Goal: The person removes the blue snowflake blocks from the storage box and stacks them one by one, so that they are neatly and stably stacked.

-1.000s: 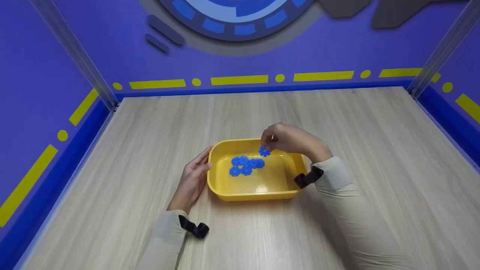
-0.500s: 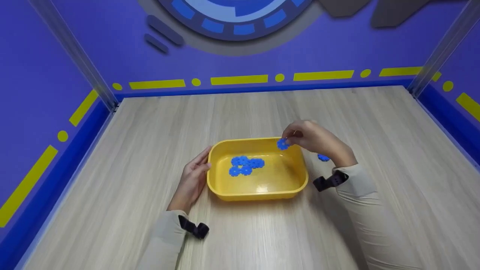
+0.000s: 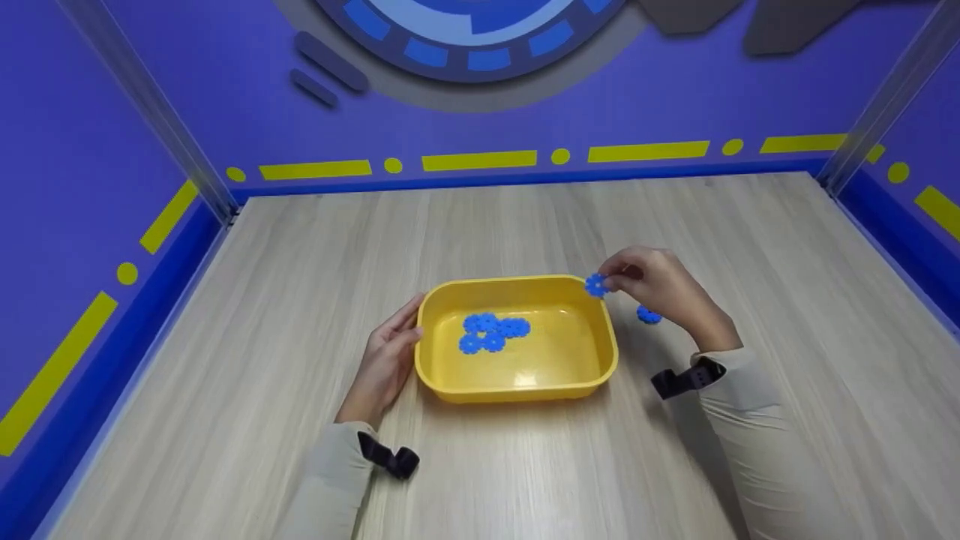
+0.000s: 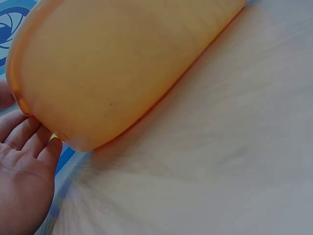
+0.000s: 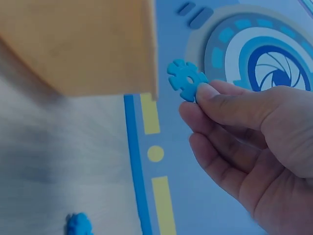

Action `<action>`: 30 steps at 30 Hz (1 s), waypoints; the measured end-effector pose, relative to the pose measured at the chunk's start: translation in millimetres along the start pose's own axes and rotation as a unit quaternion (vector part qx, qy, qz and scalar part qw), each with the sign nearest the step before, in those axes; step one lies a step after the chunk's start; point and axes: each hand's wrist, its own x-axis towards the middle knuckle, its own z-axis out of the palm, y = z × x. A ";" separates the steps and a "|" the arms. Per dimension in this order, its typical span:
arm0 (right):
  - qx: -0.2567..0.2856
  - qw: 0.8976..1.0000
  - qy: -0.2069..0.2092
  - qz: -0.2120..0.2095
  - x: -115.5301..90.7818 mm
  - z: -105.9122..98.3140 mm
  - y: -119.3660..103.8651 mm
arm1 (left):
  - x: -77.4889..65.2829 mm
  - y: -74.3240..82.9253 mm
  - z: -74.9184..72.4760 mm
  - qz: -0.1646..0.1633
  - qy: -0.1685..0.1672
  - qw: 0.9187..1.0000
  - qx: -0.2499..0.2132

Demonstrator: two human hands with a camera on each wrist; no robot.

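Pinching a blue disc [image 5: 181,77] in the right hand [image 3: 664,283], gripping the yellow tub [image 3: 517,393] with the left hand [image 3: 386,356], maybe lift clear of its far-right corner.

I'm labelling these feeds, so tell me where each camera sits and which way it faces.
Head: on the head, facing forward and down at the yellow tray; left hand, right hand and sleeves show.
Left wrist: on that wrist, facing the tray's outside; left hand shows.
Right wrist: on that wrist, facing the pinched blue piece; right hand shows.
Shared: head and right wrist both show that piece.
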 end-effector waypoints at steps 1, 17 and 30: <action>0.000 1.000 0.003 0.005 -1.5 -0.2 2.1 | 0.0 0.0 0.1 0.000 0.000 1.000 0.001; 0.014 0.995 0.004 0.094 -26.5 -9.2 45.3 | 0.0 0.1 -0.9 0.002 0.004 1.000 -0.003; 0.016 0.986 -0.022 0.167 -34.7 -8.3 65.9 | 1.9 -1.6 -0.7 -0.001 0.010 1.000 -0.003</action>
